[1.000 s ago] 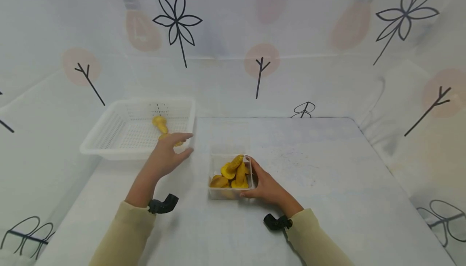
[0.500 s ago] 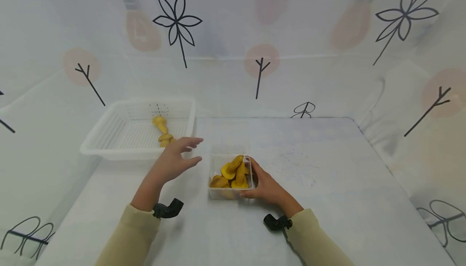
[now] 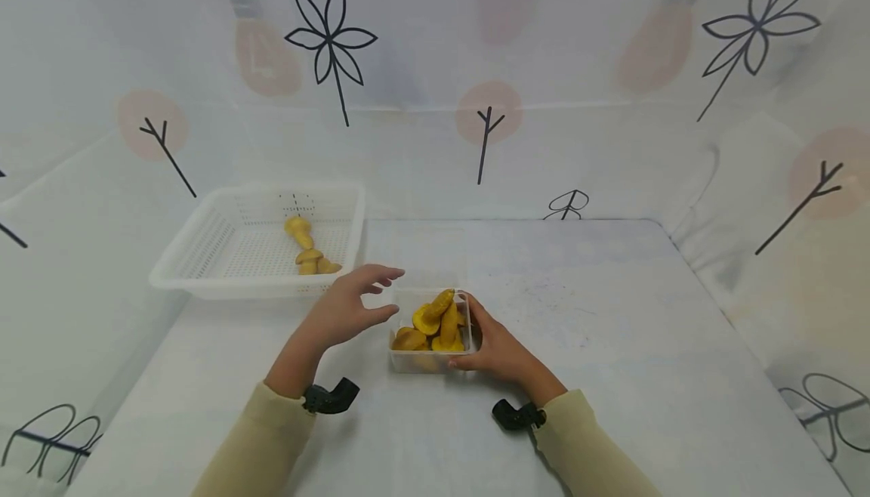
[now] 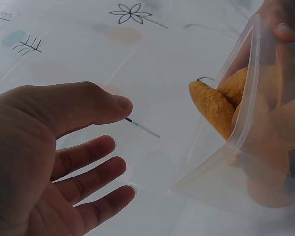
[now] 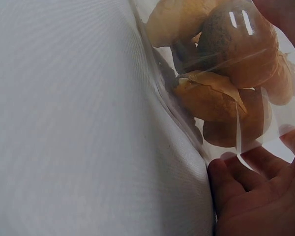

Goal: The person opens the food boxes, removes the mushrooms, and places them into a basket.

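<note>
A clear plastic container point(image 3: 416, 363) stands mid-table with several yellow mushrooms point(image 3: 450, 325) heaped inside. My right hand point(image 3: 499, 346) grips its right side, thumb at the near corner and fingers along the far part. In the right wrist view, the mushrooms point(image 5: 241, 44) show through the clear wall above the fingertips point(image 5: 219, 169). Just left of the container hovers my left hand point(image 3: 350, 307), holding nothing, with thumb and fingers spread apart. The left wrist view shows the left hand's thumb point(image 4: 88, 105) apart from the container rim point(image 4: 250, 93), where one mushroom point(image 4: 211, 108) sticks up.
A white perforated basket point(image 3: 204, 282) sits at the back left, with a few yellow mushrooms point(image 3: 299, 231) at its right side. The white table point(image 3: 591, 308) is backed by a patterned sheet point(image 3: 421, 44). Black cameras point(image 3: 333, 397) are strapped to both wrists.
My left hand has moved right and slightly nearer, from the basket's edge to beside the container, uncovering mushrooms in the basket. The right hand and the container have stayed put.
</note>
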`<state>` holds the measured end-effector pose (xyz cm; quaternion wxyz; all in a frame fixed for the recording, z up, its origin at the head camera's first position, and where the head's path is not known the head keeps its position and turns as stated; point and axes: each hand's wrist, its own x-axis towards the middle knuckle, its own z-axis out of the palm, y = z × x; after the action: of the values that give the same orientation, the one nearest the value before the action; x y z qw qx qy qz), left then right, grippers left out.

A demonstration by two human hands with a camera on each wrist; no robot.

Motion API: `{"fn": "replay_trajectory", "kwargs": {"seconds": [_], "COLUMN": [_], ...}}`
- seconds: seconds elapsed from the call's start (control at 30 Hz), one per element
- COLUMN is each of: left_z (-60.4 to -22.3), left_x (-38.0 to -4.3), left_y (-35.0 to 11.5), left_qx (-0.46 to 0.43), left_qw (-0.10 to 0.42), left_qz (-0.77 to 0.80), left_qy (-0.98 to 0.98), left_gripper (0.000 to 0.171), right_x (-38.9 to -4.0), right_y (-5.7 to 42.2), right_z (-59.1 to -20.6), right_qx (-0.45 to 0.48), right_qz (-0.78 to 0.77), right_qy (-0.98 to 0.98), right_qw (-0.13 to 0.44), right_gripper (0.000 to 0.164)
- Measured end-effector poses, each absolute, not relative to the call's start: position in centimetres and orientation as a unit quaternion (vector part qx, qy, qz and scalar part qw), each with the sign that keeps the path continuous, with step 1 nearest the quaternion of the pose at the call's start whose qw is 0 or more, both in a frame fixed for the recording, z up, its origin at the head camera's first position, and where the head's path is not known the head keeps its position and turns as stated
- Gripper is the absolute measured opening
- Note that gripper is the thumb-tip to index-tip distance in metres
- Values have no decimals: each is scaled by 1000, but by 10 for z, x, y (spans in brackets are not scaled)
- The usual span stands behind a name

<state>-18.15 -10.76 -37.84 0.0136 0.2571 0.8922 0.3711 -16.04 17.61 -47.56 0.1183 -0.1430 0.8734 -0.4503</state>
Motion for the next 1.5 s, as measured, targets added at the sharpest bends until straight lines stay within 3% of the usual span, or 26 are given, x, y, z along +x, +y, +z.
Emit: {"fn": "replay_trajectory", "kwargs": {"seconds": [1.5], "left_z": [-398], "left_x": [-177], "left_y": [-52], "left_qx": [260], "left_qw": [38], "left_qz": [337], "left_qy": [904], "left_gripper": [46], "right_x": [-159], "right_y": [178], "right_z": [-473], "right_qx": [-152], "right_qz": [-459], "right_qy": [867], "right_qw": [121], "right_gripper": [118]}}
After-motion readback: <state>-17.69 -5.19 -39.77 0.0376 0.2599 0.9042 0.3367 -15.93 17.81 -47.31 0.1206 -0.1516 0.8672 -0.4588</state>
